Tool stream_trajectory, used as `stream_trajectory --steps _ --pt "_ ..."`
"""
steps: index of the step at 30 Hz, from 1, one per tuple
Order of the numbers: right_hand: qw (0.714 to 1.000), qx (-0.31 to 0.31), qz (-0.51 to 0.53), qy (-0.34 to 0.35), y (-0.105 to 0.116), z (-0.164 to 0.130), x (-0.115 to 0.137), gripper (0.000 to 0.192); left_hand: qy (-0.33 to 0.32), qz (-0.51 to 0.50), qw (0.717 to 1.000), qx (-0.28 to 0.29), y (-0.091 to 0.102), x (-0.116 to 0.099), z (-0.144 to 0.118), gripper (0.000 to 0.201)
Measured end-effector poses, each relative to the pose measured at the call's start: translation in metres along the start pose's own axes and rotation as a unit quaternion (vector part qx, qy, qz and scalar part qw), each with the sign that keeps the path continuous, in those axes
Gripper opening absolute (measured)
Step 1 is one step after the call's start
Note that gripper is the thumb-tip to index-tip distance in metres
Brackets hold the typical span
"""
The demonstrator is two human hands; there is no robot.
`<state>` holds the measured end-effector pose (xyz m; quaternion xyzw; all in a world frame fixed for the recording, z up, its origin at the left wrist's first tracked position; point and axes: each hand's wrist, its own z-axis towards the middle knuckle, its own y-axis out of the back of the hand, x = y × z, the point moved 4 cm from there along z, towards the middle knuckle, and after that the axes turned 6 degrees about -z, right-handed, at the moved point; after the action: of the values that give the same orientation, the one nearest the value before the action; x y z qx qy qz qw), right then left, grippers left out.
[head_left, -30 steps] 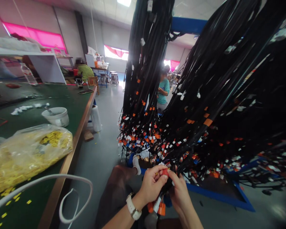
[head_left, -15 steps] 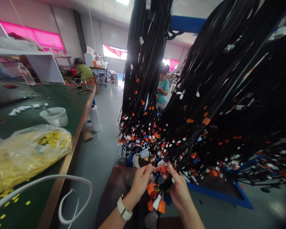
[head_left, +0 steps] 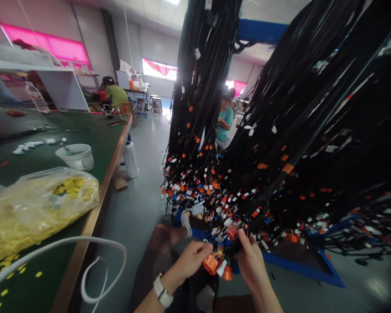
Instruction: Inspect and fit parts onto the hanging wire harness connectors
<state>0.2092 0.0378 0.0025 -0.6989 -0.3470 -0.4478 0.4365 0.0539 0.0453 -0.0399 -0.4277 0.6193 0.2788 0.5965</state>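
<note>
Grey factory floor point(head_left: 143, 204) lies open ahead-left of both hands, bounded by the green table's edge point(head_left: 107, 182) farther left. Black hanging harnesses point(head_left: 280, 130) crowd close above and right. Left hand point(head_left: 190, 261) pinches an orange connector point(head_left: 211, 264); right hand point(head_left: 252, 261) grips a red connector point(head_left: 232, 233) just above, hands nearly touching.

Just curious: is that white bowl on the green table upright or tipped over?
Upright: the white bowl rests on its base on the green table, rim up.

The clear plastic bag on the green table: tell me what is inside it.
The plastic bag holds a heap of small yellow pieces, a denser cluster showing near its top. The crinkled film blurs their shape; anything beneath the heap is hidden.
</note>
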Motion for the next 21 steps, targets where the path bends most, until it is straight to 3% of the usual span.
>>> stream_trajectory --steps 4,12,14,18,21 --pt "0.993 -0.021 -0.109 0.048 0.012 0.002 -0.003 0.052 0.025 -0.030 0.999 0.017 -0.004 -0.004 -0.004 0.052" --pt "0.942 0.026 -0.309 0.127 0.026 0.008 -0.003 0.041 0.030 -0.037 0.999 0.014 -0.007 -0.010 -0.008 0.051" --pt "0.937 0.061 -0.327 0.107 0.028 0.007 0.000 0.041 0.052 -0.058 0.997 0.004 -0.006 -0.009 -0.009 0.051" --pt "0.926 0.198 -0.319 0.048 0.025 0.000 0.004 0.041 0.085 -0.090 0.992 -0.033 -0.002 -0.004 -0.008 0.052" --pt "0.929 0.220 -0.296 0.034 0.024 -0.004 0.002 0.038 0.096 -0.108 0.988 -0.051 0.000 0.002 -0.006 0.052"
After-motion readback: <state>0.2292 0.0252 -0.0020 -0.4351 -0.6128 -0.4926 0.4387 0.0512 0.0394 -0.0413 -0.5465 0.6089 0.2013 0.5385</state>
